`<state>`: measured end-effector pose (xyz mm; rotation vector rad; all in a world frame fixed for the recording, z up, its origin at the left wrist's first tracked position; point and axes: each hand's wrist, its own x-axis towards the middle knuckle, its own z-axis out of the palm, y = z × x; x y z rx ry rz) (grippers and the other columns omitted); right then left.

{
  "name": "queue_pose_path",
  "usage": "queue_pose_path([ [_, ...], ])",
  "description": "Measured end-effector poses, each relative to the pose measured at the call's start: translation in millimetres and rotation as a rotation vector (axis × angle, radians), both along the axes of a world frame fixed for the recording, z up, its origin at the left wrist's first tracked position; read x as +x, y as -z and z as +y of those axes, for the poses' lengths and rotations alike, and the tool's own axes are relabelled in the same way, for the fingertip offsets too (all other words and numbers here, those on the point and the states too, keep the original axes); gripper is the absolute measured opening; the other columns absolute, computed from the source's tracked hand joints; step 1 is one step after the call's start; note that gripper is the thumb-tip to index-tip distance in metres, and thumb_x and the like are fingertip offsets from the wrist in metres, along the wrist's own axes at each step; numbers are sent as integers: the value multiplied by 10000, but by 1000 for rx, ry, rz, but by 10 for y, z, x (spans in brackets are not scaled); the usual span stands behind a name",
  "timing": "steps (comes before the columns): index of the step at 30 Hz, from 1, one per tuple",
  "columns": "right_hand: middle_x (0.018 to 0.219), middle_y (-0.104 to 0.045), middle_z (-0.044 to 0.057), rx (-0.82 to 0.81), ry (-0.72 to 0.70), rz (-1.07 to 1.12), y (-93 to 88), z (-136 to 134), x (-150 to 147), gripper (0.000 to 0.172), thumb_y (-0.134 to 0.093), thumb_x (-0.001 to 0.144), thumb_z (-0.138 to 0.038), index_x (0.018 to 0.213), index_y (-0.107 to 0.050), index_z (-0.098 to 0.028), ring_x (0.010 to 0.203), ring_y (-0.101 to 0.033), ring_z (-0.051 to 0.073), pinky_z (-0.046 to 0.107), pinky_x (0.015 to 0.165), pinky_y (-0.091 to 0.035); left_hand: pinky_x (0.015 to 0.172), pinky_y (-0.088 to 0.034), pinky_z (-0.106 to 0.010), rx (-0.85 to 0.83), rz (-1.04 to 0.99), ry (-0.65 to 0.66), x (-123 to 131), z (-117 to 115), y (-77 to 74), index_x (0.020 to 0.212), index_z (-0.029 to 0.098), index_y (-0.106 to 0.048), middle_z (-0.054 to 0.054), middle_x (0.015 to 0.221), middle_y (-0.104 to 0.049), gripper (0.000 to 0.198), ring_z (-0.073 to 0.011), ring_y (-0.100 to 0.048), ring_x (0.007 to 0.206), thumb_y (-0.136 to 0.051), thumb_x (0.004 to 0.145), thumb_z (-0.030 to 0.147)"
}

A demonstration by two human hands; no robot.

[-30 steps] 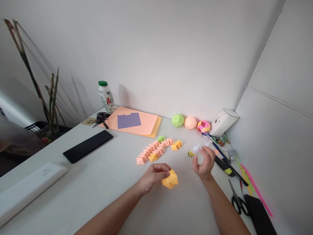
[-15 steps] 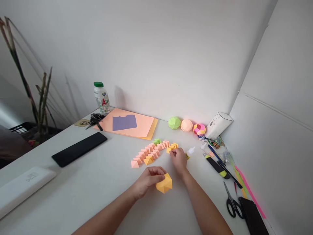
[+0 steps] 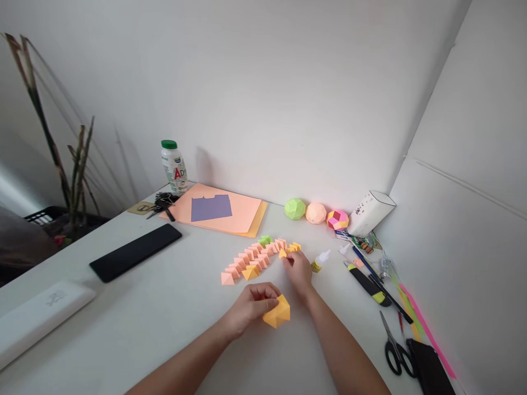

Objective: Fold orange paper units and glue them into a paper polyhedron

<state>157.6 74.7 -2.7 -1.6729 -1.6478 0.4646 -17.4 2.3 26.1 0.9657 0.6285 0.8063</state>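
A yellow-orange folded paper shape (image 3: 277, 314) is pinched between the thumb and fingers of my left hand (image 3: 252, 309), above the near part of the white table. Farther forward, my right hand (image 3: 299, 270) has its fingertips closed on a small yellow paper piece (image 3: 282, 253), at the right end of the rows of folded pieces. Those rows hold several pink pieces (image 3: 246, 256), a green one (image 3: 264, 240) and some orange ones (image 3: 250, 272). A small glue bottle (image 3: 320, 261) stands just right of my right hand.
Three faceted paper balls (image 3: 315, 213) sit by the wall beside a white box (image 3: 371, 212). Pink sheets (image 3: 214, 209), a bottle (image 3: 174, 166), keys (image 3: 163, 203) and a black slab (image 3: 135, 252) are at left. A cutter (image 3: 369, 283) and scissors (image 3: 396, 345) lie right.
My right hand has drawn slightly back and left with the small yellow piece at its fingertips, uncovering more of the glue bottle. My left hand still holds the paper shape. The view has shifted slightly.
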Motion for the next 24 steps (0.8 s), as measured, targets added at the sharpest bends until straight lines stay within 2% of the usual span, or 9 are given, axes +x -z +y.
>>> queue_pose_path([
  [3, 683, -524, 1, -7, -112, 65, -37, -129, 34, 195, -560, 758, -300, 605, -505, -193, 627, -509, 156, 264, 573, -412, 599, -423, -247, 38, 38, -90, -24, 17, 3, 606, 152, -591, -28, 871, -551, 158, -128, -516, 697, -648, 717, 249],
  [6, 670, -543, 4, -85, -251, 207, -103, -313, 92, 217, -553, 797, -361, 670, -532, -186, 589, -512, 143, 250, 525, -415, 690, -459, -276, 108, 68, -169, -39, 27, -3, 633, 171, -608, -55, 1029, -551, 156, -193, -532, 903, -640, 739, 280],
  [9, 648, -538, 2, -155, -359, 309, -198, -425, 103, 245, -566, 804, -406, 704, -553, -184, 556, -496, 129, 246, 499, -406, 799, -466, -313, 186, 47, -187, -35, 24, -19, 626, 187, -606, -70, 1108, -552, 167, -256, -432, 1153, -631, 756, 288],
  [11, 672, -533, 4, -142, -412, 292, -270, -446, 88, 244, -593, 790, -392, 667, -548, -186, 561, -487, 122, 245, 501, -404, 846, -454, -330, 221, 53, -213, -28, 23, -29, 624, 194, -608, -76, 1104, -565, 165, -265, -386, 1214, -634, 756, 290],
  [15, 789, -543, 29, -103, -448, 295, -391, -441, 71, 201, -630, 765, -333, 648, -561, -185, 608, -506, 126, 253, 522, -422, 790, -481, -336, 213, 98, -276, -36, 35, -35, 621, 187, -616, -90, 1103, -561, 181, -288, -432, 1171, -650, 738, 321],
  [20, 725, -522, 6, -146, -479, 341, -468, -470, 82, 159, -620, 776, -263, 645, -572, -186, 629, -513, 128, 252, 554, -426, 755, -497, -327, 180, 50, -249, -60, 42, -26, 629, 180, -619, -82, 1054, -575, 182, -261, -523, 1049, -655, 736, 323],
  [24, 787, -558, 23, -196, -516, 386, -480, -495, 80, 125, -651, 742, -234, 648, -591, -176, 672, -544, 138, 256, 574, -447, 759, -493, -322, 198, 38, -234, -61, 38, -25, 626, 173, -614, -79, 1024, -580, 186, -236, -546, 986, -661, 732, 318],
])
